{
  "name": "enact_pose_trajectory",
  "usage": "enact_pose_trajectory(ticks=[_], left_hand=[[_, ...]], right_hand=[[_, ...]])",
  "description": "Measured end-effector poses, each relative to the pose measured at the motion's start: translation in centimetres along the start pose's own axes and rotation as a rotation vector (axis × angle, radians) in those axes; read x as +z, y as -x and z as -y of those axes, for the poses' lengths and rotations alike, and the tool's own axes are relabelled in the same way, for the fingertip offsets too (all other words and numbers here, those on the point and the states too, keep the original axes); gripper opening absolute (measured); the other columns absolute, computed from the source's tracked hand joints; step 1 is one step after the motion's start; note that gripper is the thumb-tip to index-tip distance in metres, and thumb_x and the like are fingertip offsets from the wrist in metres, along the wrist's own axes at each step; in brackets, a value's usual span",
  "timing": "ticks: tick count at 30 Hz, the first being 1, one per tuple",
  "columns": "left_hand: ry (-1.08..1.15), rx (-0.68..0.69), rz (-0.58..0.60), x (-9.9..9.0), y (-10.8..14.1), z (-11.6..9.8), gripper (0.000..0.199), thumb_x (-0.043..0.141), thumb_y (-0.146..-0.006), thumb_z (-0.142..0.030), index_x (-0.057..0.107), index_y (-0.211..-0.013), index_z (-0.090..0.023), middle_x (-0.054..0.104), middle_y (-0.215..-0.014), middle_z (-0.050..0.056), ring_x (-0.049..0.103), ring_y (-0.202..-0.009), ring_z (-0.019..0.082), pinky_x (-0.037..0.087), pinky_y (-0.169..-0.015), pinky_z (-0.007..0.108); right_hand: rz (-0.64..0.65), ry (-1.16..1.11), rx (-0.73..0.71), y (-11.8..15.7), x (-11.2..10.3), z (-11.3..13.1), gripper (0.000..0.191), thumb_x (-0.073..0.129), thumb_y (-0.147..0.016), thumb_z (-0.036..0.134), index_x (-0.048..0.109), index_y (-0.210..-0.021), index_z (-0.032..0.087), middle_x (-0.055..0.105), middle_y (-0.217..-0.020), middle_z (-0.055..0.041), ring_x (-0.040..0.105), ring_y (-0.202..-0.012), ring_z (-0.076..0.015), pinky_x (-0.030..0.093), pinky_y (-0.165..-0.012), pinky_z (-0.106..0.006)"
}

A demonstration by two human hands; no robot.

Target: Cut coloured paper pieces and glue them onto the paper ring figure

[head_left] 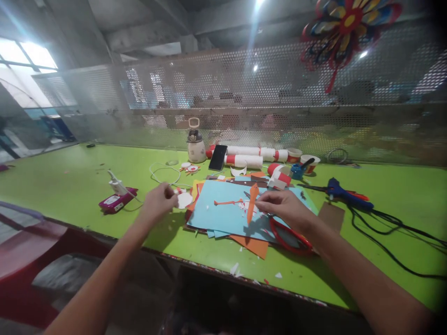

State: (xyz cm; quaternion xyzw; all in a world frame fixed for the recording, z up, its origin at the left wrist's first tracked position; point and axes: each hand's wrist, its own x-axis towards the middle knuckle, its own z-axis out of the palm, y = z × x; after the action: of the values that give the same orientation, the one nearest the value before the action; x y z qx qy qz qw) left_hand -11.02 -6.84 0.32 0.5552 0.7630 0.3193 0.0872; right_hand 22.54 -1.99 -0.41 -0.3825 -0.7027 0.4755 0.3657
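My right hand (pixel 282 204) pinches an orange paper cutout (pixel 253 204), long and pointed at its lower end, above a light blue sheet (pixel 216 216). Red-handled scissors (pixel 291 239) lie under and beside that hand. My left hand (pixel 159 200) is closed, its fingertips at the edge of a white round paper piece (pixel 184 200); whether it grips the piece is unclear. On the blue sheet lie a thin orange strip (pixel 227 202) and small red and white scraps. More coloured sheets, orange and brown, show beneath the blue one.
Behind the paper stand a phone (pixel 218 157), a bottle (pixel 196 149), white and red paper rolls (pixel 243 161) and paper cups (pixel 310 163). A blue glue gun (pixel 349 195) with black cables lies right. A purple power strip (pixel 118 201) sits left.
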Motion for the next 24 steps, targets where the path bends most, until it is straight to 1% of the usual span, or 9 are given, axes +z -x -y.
enact_pose_trajectory(ticks=[3, 6, 8, 10, 14, 18, 20, 24], left_hand=[[0.218, 0.080, 0.094, 3.1, -0.2, -3.7, 0.009, 0.059, -0.063, -0.022, 0.051, -0.067, -0.020, 0.059, -0.063, -0.001, 0.055, -0.060, 0.016, 0.038, -0.055, 0.026], [0.445, 0.099, 0.232, 6.2, -0.5, -7.2, 0.010, 0.059, -0.061, -0.020, 0.050, -0.065, -0.020, 0.057, -0.055, -0.002, 0.054, -0.052, 0.014, 0.040, -0.052, 0.026], [0.586, 0.090, 0.333, 7.7, -0.4, -9.0, 0.011, 0.059, -0.061, -0.020, 0.050, -0.066, -0.019, 0.056, -0.055, -0.002, 0.053, -0.049, 0.013, 0.042, -0.050, 0.026], [0.698, 0.067, 0.423, 8.6, -0.2, -10.4, 0.013, 0.061, -0.061, -0.021, 0.050, -0.066, -0.019, 0.057, -0.056, -0.001, 0.052, -0.048, 0.012, 0.043, -0.049, 0.027], [0.822, 0.008, 0.572, 9.4, 0.5, -11.6, 0.012, 0.063, -0.059, -0.019, 0.054, -0.067, -0.017, 0.057, -0.057, -0.001, 0.051, -0.048, 0.011, 0.043, -0.048, 0.027], [0.880, -0.047, 0.684, 9.7, 0.9, -11.8, 0.015, 0.063, -0.058, -0.016, 0.061, -0.073, -0.014, 0.056, -0.056, -0.002, 0.049, -0.048, 0.010, 0.042, -0.050, 0.026], [0.910, -0.057, 0.711, 9.9, 0.8, -11.8, 0.014, 0.065, -0.060, -0.017, 0.062, -0.073, -0.014, 0.056, -0.057, -0.001, 0.048, -0.049, 0.010, 0.041, -0.051, 0.025], [0.958, -0.056, 0.729, 10.1, 0.9, -11.6, 0.011, 0.068, -0.062, -0.021, 0.064, -0.069, -0.014, 0.055, -0.056, -0.002, 0.044, -0.048, 0.009, 0.036, -0.050, 0.024]], right_hand=[[0.001, -0.077, -0.006, 0.2, -0.1, 0.2, 0.027, 0.072, -0.072, 0.043, 0.069, -0.074, 0.016, 0.063, -0.067, -0.0019, 0.054, -0.063, -0.0132, 0.043, -0.060, -0.028], [-0.027, -0.101, -0.029, 0.2, -0.2, 0.4, 0.025, 0.072, -0.072, 0.041, 0.068, -0.074, 0.016, 0.061, -0.068, -0.0008, 0.052, -0.062, -0.0119, 0.043, -0.060, -0.027], [-0.060, -0.096, -0.050, 0.1, -0.4, 0.6, 0.023, 0.073, -0.072, 0.040, 0.068, -0.072, 0.017, 0.061, -0.071, -0.0008, 0.052, -0.064, -0.0121, 0.044, -0.061, -0.028], [-0.092, -0.088, -0.070, 0.0, -0.6, 0.6, 0.021, 0.073, -0.071, 0.039, 0.069, -0.071, 0.018, 0.062, -0.077, -0.0016, 0.054, -0.069, -0.0133, 0.045, -0.064, -0.028], [-0.114, -0.023, -0.107, 0.0, -0.5, 0.7, 0.015, 0.072, -0.073, 0.035, 0.072, -0.072, 0.020, 0.062, -0.089, -0.0039, 0.057, -0.082, -0.0160, 0.047, -0.073, -0.031], [-0.138, 0.177, -0.137, 0.0, 0.0, 0.6, 0.010, 0.068, -0.077, 0.028, 0.074, -0.075, 0.020, 0.062, -0.091, -0.0051, 0.059, -0.086, -0.0178, 0.046, -0.081, -0.036], [-0.174, 0.268, -0.138, 0.0, 0.2, 0.5, 0.010, 0.066, -0.079, 0.026, 0.074, -0.076, 0.020, 0.062, -0.091, -0.0051, 0.059, -0.087, -0.0185, 0.045, -0.084, -0.038], [-0.250, 0.424, -0.130, 0.2, 0.3, 0.6, 0.009, 0.067, -0.079, 0.026, 0.074, -0.079, 0.021, 0.056, -0.088, -0.0045, 0.055, -0.086, -0.0202, 0.044, -0.082, -0.039]])
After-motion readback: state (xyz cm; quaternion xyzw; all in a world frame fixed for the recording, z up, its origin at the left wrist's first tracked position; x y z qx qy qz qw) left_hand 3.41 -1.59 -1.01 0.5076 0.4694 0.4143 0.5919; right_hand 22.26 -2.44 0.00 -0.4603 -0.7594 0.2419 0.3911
